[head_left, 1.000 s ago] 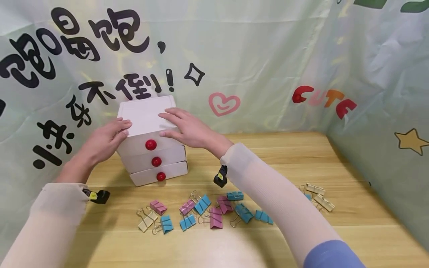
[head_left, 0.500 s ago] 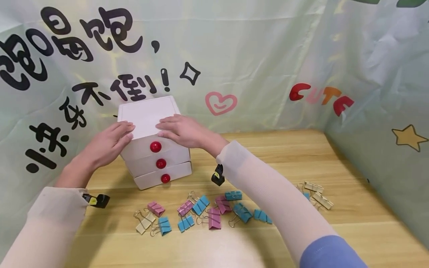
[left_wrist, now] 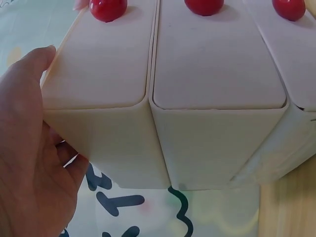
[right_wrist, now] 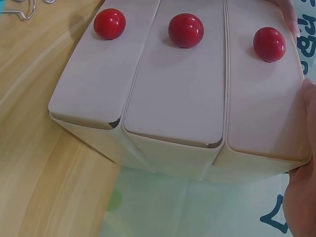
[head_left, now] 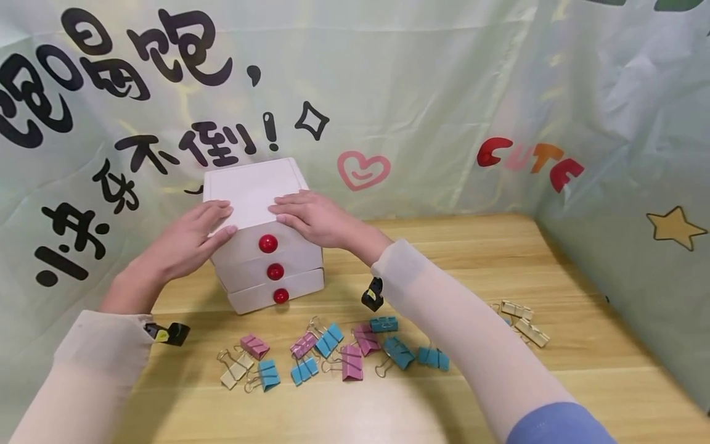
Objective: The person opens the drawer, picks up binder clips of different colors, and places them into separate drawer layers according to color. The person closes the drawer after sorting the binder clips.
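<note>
Left hand (head_left: 191, 237) and right hand (head_left: 316, 219) rest at either side of the top of a white box of drawers (head_left: 252, 216), fingers loosely straight, neither one clenched. Pale sleeves (head_left: 444, 314) cover the person's forearms, and a black wrist camera (head_left: 177, 333) sits at each cuff.

Nearest on the wooden table (head_left: 482, 262), in front of the box, binder clips lie in a loose row: four pink clips (head_left: 352, 362), six blue clips (head_left: 399, 353) and a cream one at the left end. Two more cream clips (head_left: 531, 332) lie well off to the right, past the sleeve. From the right wrist, only some wire loops (right_wrist: 23, 12) show in a corner.

Behind the clips stands the box, upright, its three drawers stacked, each with a red knob (head_left: 275, 271). The left wrist view adds the box's left side and the thumb on the top's edge; the right wrist view reveals the other side, with dark corner gaps at the lower two drawers.

Farthest back hangs a pale green cloth (head_left: 438, 92) bearing black characters, a pink heart (head_left: 363, 171) and the word CUTE.
</note>
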Demonstrator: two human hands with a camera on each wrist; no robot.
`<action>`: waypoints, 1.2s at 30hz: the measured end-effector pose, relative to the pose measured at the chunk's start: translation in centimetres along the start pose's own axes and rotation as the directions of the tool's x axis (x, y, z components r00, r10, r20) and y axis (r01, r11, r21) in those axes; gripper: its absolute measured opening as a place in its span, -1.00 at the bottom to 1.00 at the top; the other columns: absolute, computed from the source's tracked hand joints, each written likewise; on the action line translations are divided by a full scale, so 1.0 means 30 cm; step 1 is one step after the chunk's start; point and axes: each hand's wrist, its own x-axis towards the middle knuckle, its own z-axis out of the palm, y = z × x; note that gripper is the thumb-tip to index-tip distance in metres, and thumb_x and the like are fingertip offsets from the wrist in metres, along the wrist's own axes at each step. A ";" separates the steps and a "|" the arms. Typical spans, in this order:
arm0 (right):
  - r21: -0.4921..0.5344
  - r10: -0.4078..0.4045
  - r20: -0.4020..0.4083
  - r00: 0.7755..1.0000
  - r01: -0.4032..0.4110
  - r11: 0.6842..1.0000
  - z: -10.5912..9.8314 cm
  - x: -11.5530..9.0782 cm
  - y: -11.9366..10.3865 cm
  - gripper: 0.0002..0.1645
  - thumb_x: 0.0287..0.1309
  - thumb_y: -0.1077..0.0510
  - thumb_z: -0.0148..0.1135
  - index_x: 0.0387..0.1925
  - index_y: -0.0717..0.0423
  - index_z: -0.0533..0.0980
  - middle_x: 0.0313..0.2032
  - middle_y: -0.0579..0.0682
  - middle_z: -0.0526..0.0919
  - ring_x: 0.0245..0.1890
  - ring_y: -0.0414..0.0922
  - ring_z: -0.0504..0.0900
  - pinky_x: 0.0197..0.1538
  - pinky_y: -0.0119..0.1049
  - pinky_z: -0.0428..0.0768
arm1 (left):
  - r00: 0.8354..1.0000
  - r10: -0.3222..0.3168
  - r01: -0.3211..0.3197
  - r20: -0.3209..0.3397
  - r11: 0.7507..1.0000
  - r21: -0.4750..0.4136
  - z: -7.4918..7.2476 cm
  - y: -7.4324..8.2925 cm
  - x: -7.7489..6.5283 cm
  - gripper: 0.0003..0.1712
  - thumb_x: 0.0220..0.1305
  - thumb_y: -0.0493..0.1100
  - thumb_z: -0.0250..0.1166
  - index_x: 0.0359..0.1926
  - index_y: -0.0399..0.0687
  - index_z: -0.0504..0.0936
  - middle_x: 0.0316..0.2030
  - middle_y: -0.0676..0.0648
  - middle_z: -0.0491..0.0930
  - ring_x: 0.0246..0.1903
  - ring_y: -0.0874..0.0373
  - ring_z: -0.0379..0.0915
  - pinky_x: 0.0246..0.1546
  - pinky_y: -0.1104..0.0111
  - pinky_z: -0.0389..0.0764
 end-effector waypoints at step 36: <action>0.034 0.128 -0.120 0.984 -0.125 0.992 -0.065 -0.243 0.090 -0.49 0.46 -0.07 -0.01 0.32 -0.01 0.44 0.33 -0.03 0.41 0.39 -0.12 0.25 0.46 -0.20 -0.01 | 0.993 0.117 -0.116 0.015 0.992 -0.051 0.102 0.160 0.168 -0.23 0.47 0.26 -0.07 0.41 -0.22 0.28 0.40 -0.22 0.18 0.40 -0.15 0.02 0.37 -0.05 0.05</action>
